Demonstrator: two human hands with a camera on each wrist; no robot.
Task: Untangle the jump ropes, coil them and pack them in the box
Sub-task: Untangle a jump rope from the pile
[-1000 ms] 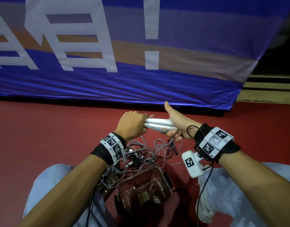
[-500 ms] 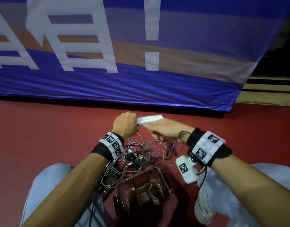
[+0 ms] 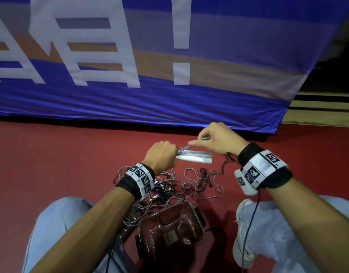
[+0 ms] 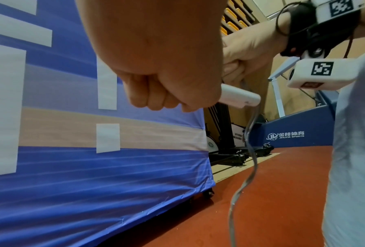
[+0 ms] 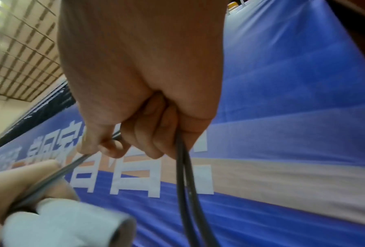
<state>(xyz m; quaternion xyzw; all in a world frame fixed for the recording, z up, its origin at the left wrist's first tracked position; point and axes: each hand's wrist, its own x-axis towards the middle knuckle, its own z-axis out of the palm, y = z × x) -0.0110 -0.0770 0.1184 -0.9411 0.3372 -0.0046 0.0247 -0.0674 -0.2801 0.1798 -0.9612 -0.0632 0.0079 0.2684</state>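
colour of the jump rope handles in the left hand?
White handles, gripped by the left hand; clearest in the head view.

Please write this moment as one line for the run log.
left hand: grips paired white plastic rope handles | right hand: pinches thin grey cord | clear plastic box: on floor, cord tangle beside

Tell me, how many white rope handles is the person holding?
2, side by side in the left hand: the upper handle and the lower handle. The right hand pinches only the cord. More handles may hide in the tangle.
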